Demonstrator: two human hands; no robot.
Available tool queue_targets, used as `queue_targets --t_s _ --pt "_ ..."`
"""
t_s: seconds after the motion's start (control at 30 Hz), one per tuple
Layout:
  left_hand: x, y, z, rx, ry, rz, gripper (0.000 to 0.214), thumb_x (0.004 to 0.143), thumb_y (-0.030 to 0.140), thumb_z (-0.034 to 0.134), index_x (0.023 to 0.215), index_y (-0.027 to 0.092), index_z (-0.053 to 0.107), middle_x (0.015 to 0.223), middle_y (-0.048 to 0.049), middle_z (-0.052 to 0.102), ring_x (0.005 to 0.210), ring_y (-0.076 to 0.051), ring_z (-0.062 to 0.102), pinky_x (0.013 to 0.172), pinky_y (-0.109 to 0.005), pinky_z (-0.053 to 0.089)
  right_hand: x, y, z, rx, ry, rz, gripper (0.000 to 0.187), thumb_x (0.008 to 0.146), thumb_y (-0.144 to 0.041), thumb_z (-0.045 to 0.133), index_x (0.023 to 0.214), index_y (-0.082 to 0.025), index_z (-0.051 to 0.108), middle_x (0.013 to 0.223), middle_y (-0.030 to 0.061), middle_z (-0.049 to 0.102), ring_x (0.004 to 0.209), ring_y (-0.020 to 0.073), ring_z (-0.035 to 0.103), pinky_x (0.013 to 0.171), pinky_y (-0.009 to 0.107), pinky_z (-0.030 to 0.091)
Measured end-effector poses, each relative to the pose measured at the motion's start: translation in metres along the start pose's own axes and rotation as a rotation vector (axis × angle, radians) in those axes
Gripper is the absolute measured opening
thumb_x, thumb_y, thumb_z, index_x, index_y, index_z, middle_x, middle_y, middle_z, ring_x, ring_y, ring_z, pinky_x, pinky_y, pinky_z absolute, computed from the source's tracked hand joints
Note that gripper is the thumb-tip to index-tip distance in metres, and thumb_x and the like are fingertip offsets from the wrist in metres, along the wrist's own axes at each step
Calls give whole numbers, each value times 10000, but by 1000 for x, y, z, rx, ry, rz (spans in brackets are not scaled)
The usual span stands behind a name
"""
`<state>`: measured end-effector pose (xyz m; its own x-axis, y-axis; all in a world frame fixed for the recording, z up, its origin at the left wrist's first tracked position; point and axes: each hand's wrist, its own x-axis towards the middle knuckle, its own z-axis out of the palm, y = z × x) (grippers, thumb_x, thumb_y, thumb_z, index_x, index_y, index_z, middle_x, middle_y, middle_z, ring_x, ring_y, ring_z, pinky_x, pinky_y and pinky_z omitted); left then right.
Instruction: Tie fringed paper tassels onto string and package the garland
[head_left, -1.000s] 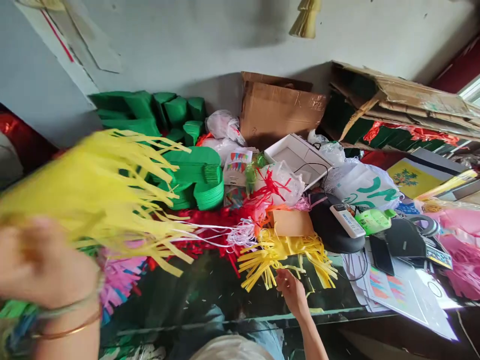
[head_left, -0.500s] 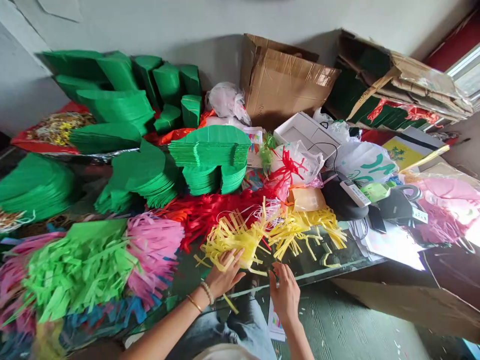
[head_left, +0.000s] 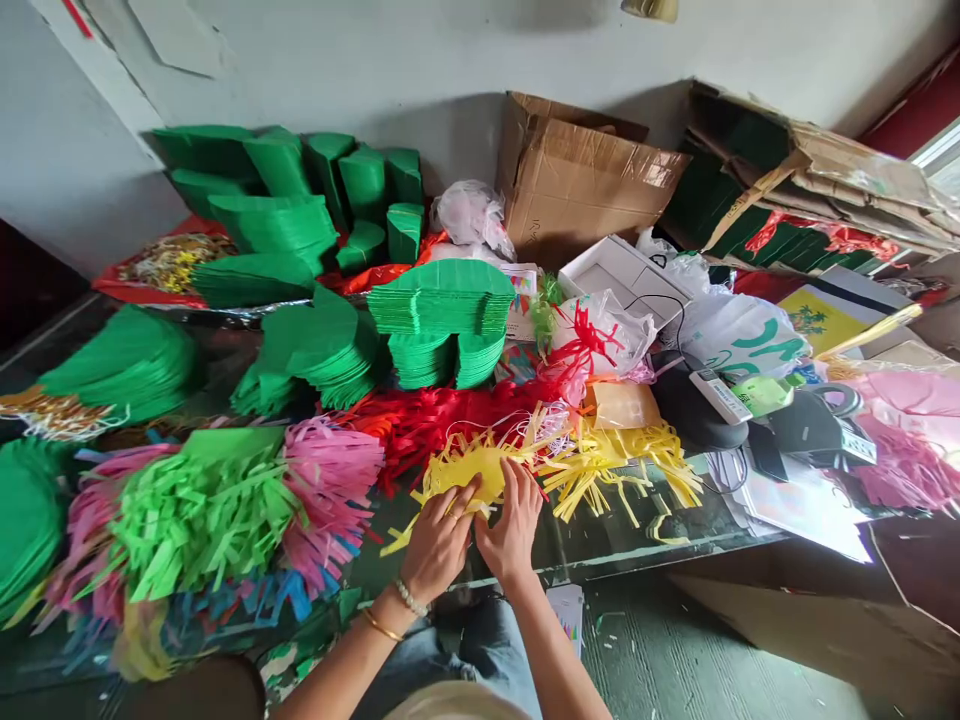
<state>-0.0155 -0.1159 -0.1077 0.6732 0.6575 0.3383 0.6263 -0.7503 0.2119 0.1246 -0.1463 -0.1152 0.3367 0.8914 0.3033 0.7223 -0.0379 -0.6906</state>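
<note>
A bunch of yellow fringed paper (head_left: 480, 470) lies near the front edge of the glass-topped table (head_left: 645, 540). My left hand (head_left: 437, 540), with a bead and a gold bracelet at the wrist, rests on its near side with fingers pressed onto the paper. My right hand (head_left: 514, 525) lies right beside it, fingers laid on the same yellow bunch. More yellow fringe (head_left: 622, 465) spreads to the right, apart from my hands.
Stacks of green cut paper (head_left: 442, 320) and red fringe (head_left: 442, 420) lie behind. Green and pink fringe (head_left: 225, 505) is piled at the left. A cardboard box (head_left: 577, 180), white box (head_left: 622, 275), plastic bags, a remote (head_left: 718, 395) and papers crowd the right.
The big yellow fringe my left hand held up close was laid on the table. Both hands have come together on it, the right moving left.
</note>
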Motion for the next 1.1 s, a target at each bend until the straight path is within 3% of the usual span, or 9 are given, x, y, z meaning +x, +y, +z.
queue_targets --t_s 0.2,0.3,0.4,0.5,0.7,0.8,0.93,1.0,1.1 --pt "-4 15 3 94 14 -78 329 879 63 424 1035 205 675 1469 -48 487 1220 -282 542 979 -474 458 2 23 -25 -144 11 -84 636 726 -64 450 1342 -223 477 1330 111 537 1252 300 434 1039 502 308" --pt "-19 22 21 70 -43 -100 366 854 43 431 1101 195 655 1518 -47 421 1305 -286 472 1036 -488 423 -9 47 -33 -275 47 -179 571 794 -35 432 1314 -245 533 1327 110 571 1259 300 451 1043 515 277" --pt "-37 27 44 0 -136 -91 425 799 31 473 1149 206 636 1542 -36 383 1356 -287 413 1085 -511 381 -29 77 -33 -335 -15 -292 593 802 -7 423 1318 -267 554 1324 89 603 1272 273 468 1049 481 272" --pt "-49 30 56 -100 -197 -132 282 764 108 567 995 204 697 1479 -58 463 1339 -311 406 1125 -541 321 -50 109 -30 -353 -72 -357 569 783 4 448 1265 -253 609 1314 71 627 1286 252 468 1062 446 261" --pt "-54 28 33 -354 -208 -173 137 738 213 665 839 258 747 1114 -56 631 1142 -279 509 1106 -536 321 -75 143 -33 -393 -160 -273 552 741 -1 486 1221 -220 649 1310 73 633 1280 268 462 1057 440 277" --pt "-63 19 20 -460 -166 -287 169 794 256 630 910 268 752 1061 -60 644 1091 -263 547 1043 -497 403 -76 138 -33 -365 -158 -237 535 742 -5 483 1196 -226 661 1295 64 643 1250 277 478 1042 447 298" --pt "-82 -1 19 -679 -75 -521 303 880 363 560 1132 256 692 1240 -81 623 1205 -264 539 1042 -447 436 -77 125 -30 -315 -165 -213 530 738 5 464 1170 -222 669 1259 56 661 1217 277 491 1023 447 319" --pt "-88 -9 22 -688 50 -678 313 894 401 540 1125 236 674 1234 -89 630 1179 -263 572 1003 -438 474 -77 120 -28 -296 -170 -206 538 735 10 452 1178 -211 662 1251 64 661 1198 277 498 1011 451 328" --pt "-87 -7 21 -518 332 -900 358 906 399 522 1199 201 575 1200 -119 619 1105 -270 606 926 -462 517 -77 112 -28 -267 -156 -213 532 745 6 433 1188 -195 648 1220 77 666 1163 273 509 989 457 343"
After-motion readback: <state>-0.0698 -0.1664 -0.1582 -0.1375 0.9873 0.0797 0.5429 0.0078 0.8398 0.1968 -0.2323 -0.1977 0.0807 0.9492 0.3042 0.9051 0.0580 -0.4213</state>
